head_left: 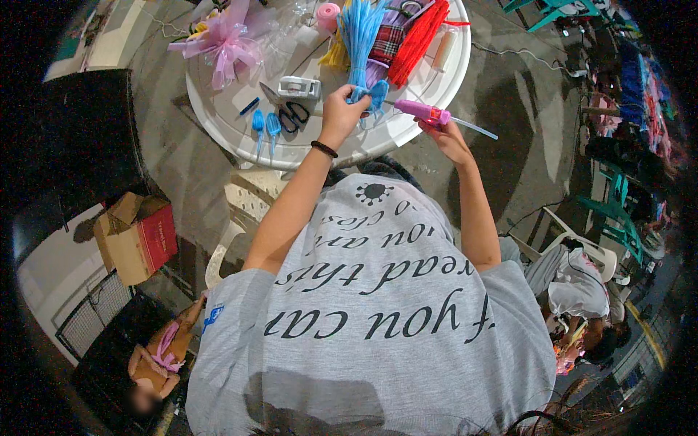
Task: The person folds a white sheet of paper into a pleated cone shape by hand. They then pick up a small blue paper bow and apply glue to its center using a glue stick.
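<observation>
My left hand point(339, 111) pinches a fuzzy blue pipe-cleaner piece point(378, 94) with rounded, petal-like parts, above the near side of a round white plastic table point(215, 111). My right hand point(446, 140) grips a pink hot glue gun point(417, 110). From its back end sticks a long translucent glue stick point(480, 129). The gun's nozzle points left at the blue piece; whether they touch cannot be told. Just beyond my left hand lies a bundle of light blue pipe cleaners point(360, 41). Two small blue pieces on stems point(273, 124) rest left of my left wrist.
Black-handled scissors point(294, 116), a tape dispenser point(300, 87), red pipe cleaners point(419, 46), a pink ribbon roll point(328, 15) and a pink-wrapped bouquet point(226, 49) occupy the table. A cardboard box point(136, 237) stands left, near a seated person point(158, 362). Another person point(578, 289) bends over at right.
</observation>
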### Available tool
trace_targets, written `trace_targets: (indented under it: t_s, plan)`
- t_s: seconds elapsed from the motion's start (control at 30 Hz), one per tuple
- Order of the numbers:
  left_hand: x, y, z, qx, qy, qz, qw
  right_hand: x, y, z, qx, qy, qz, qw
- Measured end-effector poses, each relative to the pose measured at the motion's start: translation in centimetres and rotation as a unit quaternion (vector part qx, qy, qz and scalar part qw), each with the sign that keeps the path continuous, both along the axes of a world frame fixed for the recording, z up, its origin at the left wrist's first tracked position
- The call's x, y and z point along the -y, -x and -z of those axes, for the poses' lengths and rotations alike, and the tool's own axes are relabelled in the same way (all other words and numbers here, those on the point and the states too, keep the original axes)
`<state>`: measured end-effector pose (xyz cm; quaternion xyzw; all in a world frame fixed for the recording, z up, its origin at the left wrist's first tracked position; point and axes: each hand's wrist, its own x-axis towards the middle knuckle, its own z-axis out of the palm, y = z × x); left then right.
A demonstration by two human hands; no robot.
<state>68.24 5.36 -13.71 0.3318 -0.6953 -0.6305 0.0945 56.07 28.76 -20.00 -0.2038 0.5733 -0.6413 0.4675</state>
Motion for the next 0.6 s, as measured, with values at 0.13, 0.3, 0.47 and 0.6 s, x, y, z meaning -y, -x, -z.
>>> trace_targets:
  t_s: [0.13,0.3,0.47,0.6]
  plan:
    - [-0.1,-0.1,-0.3,0.010,-0.001,-0.002,1.000,-0.1,-0.2,0.1,-0.005,-0.035,0.011,0.999]
    - [-0.1,-0.2,-0.4,0.007,-0.018,-0.003,1.000,0.0,-0.5,-0.7,0.004,-0.013,0.037,0.999]
    - [-0.1,-0.2,0.0,-0.011,-0.064,-0.013,0.998,-0.1,-0.3,0.2,0.008,0.000,0.024,1.000]
    - [-0.2,-0.2,-0.6,-0.001,-0.048,-0.008,0.999,-0.1,-0.4,0.3,0.012,0.005,0.021,1.000]
